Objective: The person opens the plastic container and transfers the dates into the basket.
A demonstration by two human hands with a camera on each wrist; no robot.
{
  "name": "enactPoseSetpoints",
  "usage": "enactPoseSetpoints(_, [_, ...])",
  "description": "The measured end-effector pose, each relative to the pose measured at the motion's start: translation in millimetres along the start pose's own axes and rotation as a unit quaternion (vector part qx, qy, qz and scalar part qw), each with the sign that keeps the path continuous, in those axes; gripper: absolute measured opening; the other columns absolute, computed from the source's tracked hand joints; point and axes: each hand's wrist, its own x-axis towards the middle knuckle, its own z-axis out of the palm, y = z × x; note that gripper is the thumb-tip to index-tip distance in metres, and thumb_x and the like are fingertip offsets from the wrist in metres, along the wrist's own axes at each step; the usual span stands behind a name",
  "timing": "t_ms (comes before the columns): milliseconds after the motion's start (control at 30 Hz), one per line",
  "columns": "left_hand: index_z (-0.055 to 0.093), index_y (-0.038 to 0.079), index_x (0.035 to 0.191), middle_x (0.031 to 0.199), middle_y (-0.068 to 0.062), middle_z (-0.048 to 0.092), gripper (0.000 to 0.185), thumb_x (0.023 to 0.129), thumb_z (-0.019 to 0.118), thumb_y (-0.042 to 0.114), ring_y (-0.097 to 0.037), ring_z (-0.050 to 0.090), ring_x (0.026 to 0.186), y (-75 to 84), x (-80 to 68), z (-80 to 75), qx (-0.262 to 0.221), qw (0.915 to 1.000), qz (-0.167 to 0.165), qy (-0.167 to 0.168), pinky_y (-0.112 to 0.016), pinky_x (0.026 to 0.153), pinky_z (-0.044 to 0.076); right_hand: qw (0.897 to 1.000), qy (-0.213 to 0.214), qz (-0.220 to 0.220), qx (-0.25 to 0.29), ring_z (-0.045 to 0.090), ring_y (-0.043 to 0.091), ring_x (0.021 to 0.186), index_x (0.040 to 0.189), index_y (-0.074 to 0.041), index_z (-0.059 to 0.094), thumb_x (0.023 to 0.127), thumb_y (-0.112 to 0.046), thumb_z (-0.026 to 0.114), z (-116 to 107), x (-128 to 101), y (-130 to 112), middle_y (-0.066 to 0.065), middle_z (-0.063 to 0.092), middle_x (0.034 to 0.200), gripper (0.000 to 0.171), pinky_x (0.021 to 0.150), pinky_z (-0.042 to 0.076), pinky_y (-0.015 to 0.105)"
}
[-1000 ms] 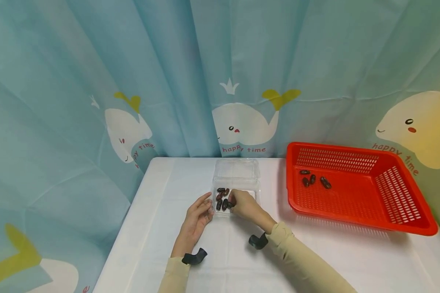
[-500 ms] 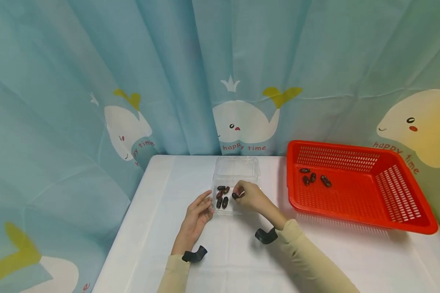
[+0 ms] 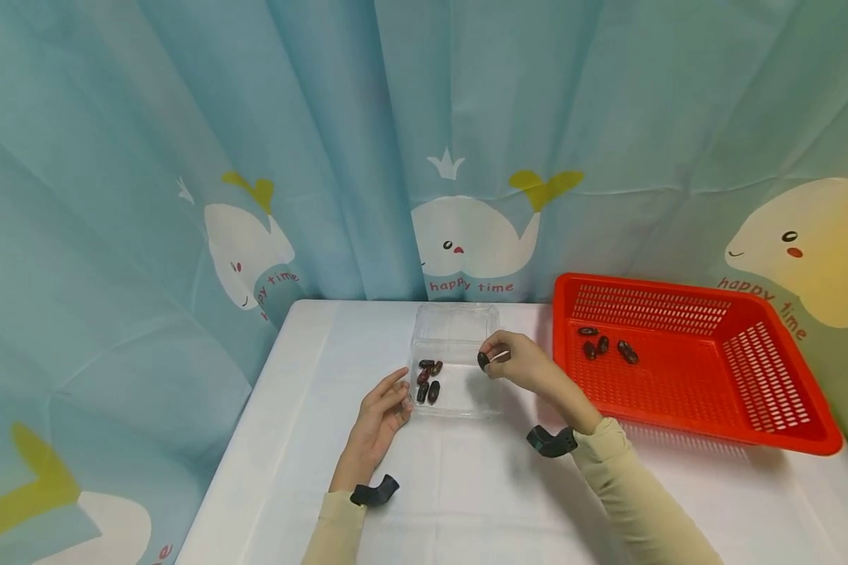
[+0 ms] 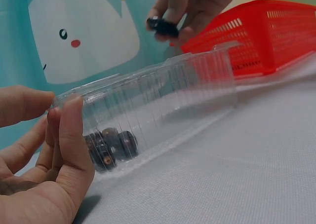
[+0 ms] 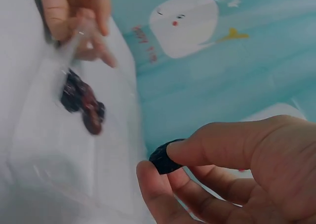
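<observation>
A pale blue curtain printed with white whales (image 3: 459,235) hangs behind a table under a white cloth (image 3: 466,494). On the cloth's right side stands a red perforated plastic basket (image 3: 770,384), with four dark dates (image 3: 606,344) lying on its floor near the far left corner. Left of the basket, near it but apart, sits a clear plastic clamshell box (image 3: 459,329), open at the top; four dark dates more (image 3: 427,380) lie bunched at its near left corner. The left hand (image 3: 378,424) rests on the cloth at that corner, its thumb and fingers lightly curled against the box's wall and pinching its rim, as the left wrist view shows. The right hand (image 3: 519,365) is raised above the box's right side, between box and basket, thumb and forefinger pinching a single dark wrinkled date (image 3: 483,360), the other fingers curled beneath it.
</observation>
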Motion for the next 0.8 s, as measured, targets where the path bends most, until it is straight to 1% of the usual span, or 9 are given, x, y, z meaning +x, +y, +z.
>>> enactPoseSetpoints(167, [0.044,0.002,0.154,0.108,0.003,0.058,0.05,0.105,0.054,0.002,-0.006,0.057,0.084,-0.2,-0.8,-0.6,0.002,1.0,0.001,0.0,-0.018,0.074,0.052,1.0,-0.004,0.012,0.01,0.069,0.023,0.101,0.118,0.004,0.064,0.09,-0.007,0.066,-31,-8,0,0.019,0.072,0.111,0.03,0.092,0.058,0.036])
enactPoseSetpoints(300, [0.044,0.002,0.155,0.108,0.004,0.058,0.051,0.105,0.053,0.002,-0.006,0.056,0.085,0.3,-0.9,-0.3,0.007,1.0,0.003,-0.004,-0.017,0.075,0.053,0.999,0.002,0.027,0.025,0.07,0.021,0.1,0.125,0.003,0.061,0.093,-0.009,0.066,-55,-15,2,0.018,0.069,0.115,0.034,0.091,0.059,0.03])
enactPoseSetpoints(433, [0.043,0.002,0.155,0.107,0.003,0.057,0.051,0.105,0.053,0.002,-0.006,0.056,0.085,1.0,-0.8,-0.1,0.007,1.0,0.004,-0.005,-0.017,0.074,0.052,0.999,0.002,0.04,0.037,0.064,0.024,0.107,0.13,0.0,0.058,0.096,-0.012,0.067,-74,-24,6,0.017,0.064,0.122,0.038,0.09,0.057,0.026])
enactPoseSetpoints(500, [0.042,0.001,0.155,0.108,0.004,0.057,0.051,0.106,0.052,0.002,-0.006,0.055,0.086,1.3,-0.7,-0.1,0.014,0.9999,0.005,-0.006,-0.017,0.075,0.052,0.999,0.001,0.042,0.032,0.061,0.025,0.111,0.133,-0.001,0.057,0.097,-0.014,0.067,-81,-27,8,0.016,0.061,0.125,0.039,0.091,0.056,0.028])
enactPoseSetpoints(600, [0.041,0.0,0.156,0.108,0.003,0.057,0.052,0.105,0.052,0.001,-0.006,0.055,0.086,1.5,-0.5,0.3,0.012,0.9999,0.005,-0.003,-0.017,0.075,0.053,0.998,0.003,0.048,0.027,0.062,0.024,0.11,0.135,-0.001,0.057,0.098,-0.015,0.068,-92,-32,12,0.016,0.061,0.126,0.041,0.094,0.054,0.031])
enactPoseSetpoints(700, [0.042,-0.001,0.155,0.108,0.003,0.057,0.052,0.104,0.053,0.0,-0.006,0.054,0.086,1.6,-0.9,0.9,0.004,1.0,0.005,-0.002,-0.017,0.074,0.053,0.998,0.005,0.051,0.029,0.064,0.022,0.102,0.137,-0.002,0.056,0.098,-0.015,0.069,-101,-35,19,0.015,0.061,0.123,0.043,0.087,0.053,0.032])
enactPoseSetpoints(800, [0.042,0.0,0.155,0.108,0.002,0.057,0.053,0.104,0.054,0.001,-0.006,0.054,0.087,1.5,-1.4,1.0,0.002,1.0,0.006,-0.003,-0.018,0.075,0.053,0.997,0.003,0.06,0.039,0.066,0.017,0.094,0.14,-0.006,0.056,0.098,-0.016,0.07,-108,-35,27,0.011,0.061,0.117,0.045,0.079,0.051,0.032])
